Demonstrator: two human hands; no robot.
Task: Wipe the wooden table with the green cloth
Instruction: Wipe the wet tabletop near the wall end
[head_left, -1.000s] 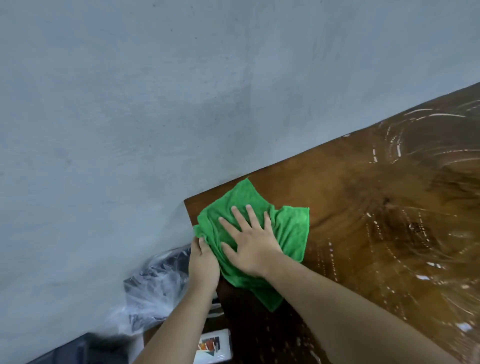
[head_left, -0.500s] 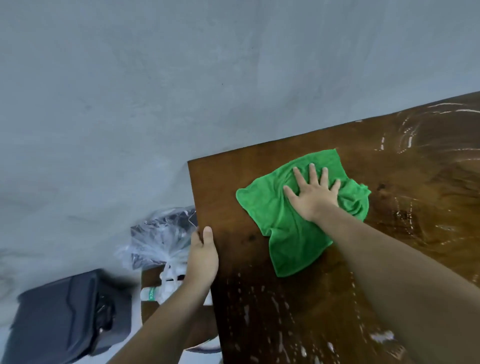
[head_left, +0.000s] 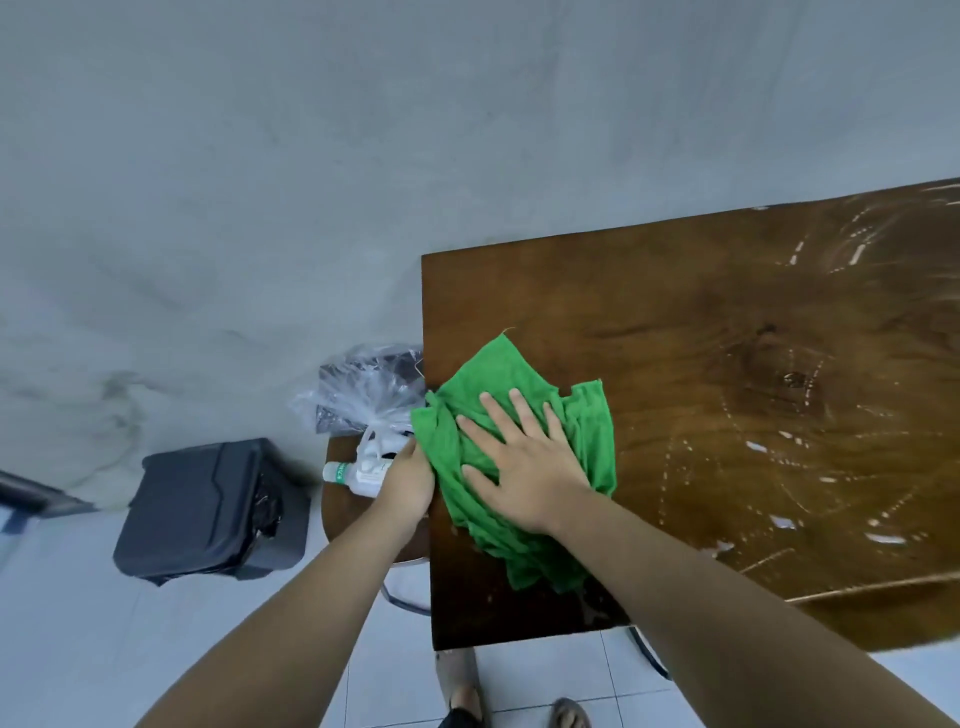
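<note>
One camera sits on the person's head. It looks forward and down, with a very wide view. The table (head_left: 727, 322) is close below it and fills the right side. The gray wall (head_left: 311, 156) is at the top, the tiled floor (head_left: 78, 623) at the bottom left, and the person's feet (head_left: 569, 716) at the very bottom edge.

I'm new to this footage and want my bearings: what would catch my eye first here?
The bright green cloth stands out most, bunched near the left edge of the dark wooden table, with the right hand pressed flat on it, fingers spread. The left hand sits at that edge beside the cloth. To the right, pale wet streaks curve across the tabletop.
</note>
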